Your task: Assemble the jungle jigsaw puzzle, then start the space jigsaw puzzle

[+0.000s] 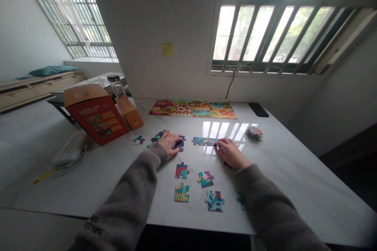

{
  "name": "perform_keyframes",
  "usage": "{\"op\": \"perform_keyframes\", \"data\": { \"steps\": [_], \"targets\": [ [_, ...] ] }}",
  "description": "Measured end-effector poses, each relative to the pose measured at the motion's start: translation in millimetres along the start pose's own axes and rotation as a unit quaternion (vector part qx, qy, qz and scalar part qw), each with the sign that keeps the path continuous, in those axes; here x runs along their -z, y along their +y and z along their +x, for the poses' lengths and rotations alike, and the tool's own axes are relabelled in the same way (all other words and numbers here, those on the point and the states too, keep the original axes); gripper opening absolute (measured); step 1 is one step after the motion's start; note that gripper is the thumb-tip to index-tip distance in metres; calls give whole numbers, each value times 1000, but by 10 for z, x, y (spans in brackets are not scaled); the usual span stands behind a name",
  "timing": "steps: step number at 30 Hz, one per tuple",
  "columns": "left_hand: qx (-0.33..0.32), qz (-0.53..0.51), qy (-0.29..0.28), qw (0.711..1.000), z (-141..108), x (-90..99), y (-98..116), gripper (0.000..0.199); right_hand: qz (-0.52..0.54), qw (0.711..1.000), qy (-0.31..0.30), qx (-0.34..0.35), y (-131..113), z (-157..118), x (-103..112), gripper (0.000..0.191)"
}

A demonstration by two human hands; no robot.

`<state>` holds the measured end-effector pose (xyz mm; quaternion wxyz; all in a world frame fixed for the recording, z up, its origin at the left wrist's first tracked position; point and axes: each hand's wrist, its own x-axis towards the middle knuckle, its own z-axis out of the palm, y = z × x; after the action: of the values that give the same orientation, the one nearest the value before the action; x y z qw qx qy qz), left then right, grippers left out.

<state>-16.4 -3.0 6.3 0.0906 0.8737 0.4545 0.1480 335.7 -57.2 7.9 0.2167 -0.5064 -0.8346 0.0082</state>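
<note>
My left hand (170, 144) rests on the table with its fingers closed over a dark purple jigsaw puzzle piece (183, 144). Beside that hand, partly covered by it, lies a group of colourful puzzle pieces (159, 136), and farther left is a loose puzzle piece (138, 140). A short strip of joined blue puzzle pieces (204, 141) lies flat to the right, apart from the purple piece. My right hand (231, 153) pinches the strip's right end with its fingertips. Under its palm a dark piece shows only in part.
Nearer me lie several loose pieces, including a red-and-teal one (182, 171). A completed puzzle strip (193, 109) lies by the wall. A piece stack (255, 133) and a black phone (258, 110) are at right; a red puzzle box (97, 117) and a power strip (70, 151) at left.
</note>
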Motion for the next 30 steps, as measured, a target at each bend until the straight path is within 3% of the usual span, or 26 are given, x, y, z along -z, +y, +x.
{"op": "perform_keyframes", "data": {
  "steps": [2,5,8,12,15,20,25,30],
  "targets": [
    [-1,-14,20,1000,5,40,-23,44,3,1000,1,1,-3,-2,6,26],
    [5,-60,110,992,-43,190,-177,41,8,1000,0,2,3,-4,7,26],
    [57,-60,179,980,-181,329,-410,40,9,1000,-2,8,21,-4,-9,26],
    [139,16,127,982,-359,309,-552,50,3,1000,6,10,52,0,-46,26],
    [111,48,113,986,-352,205,-457,54,-1,1000,7,8,68,-2,-67,26],
    [76,52,64,994,-259,128,-296,41,-2,1000,5,4,87,-7,-89,28],
    [108,60,73,990,-361,241,-358,28,-4,1000,10,4,115,-3,-117,27],
    [117,21,88,989,-403,308,-391,34,0,1000,9,4,116,-4,-114,27]
  ]
}}
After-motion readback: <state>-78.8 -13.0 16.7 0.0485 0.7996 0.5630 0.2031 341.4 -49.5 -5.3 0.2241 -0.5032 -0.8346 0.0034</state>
